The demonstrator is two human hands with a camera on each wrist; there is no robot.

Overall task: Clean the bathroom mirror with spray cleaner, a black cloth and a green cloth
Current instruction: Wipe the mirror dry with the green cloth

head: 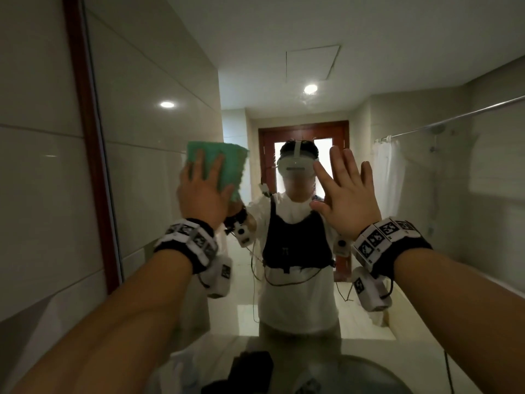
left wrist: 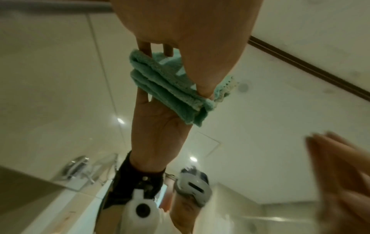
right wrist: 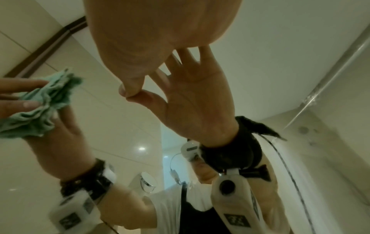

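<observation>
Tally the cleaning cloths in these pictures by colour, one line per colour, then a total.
Green cloth: 1, folded, pressed to the mirror by the left hand.
Black cloth: 1, lying on the counter below, dim and partly cut off.
Total: 2

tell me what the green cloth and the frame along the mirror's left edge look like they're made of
Green cloth: soft napped fabric, probably microfibre; fuzzy pile and thick folded layers show in the left wrist view.
Mirror frame: looks like dark reddish-brown wood with a smooth, slightly glossy finish; it could be veneer or laminate.
</observation>
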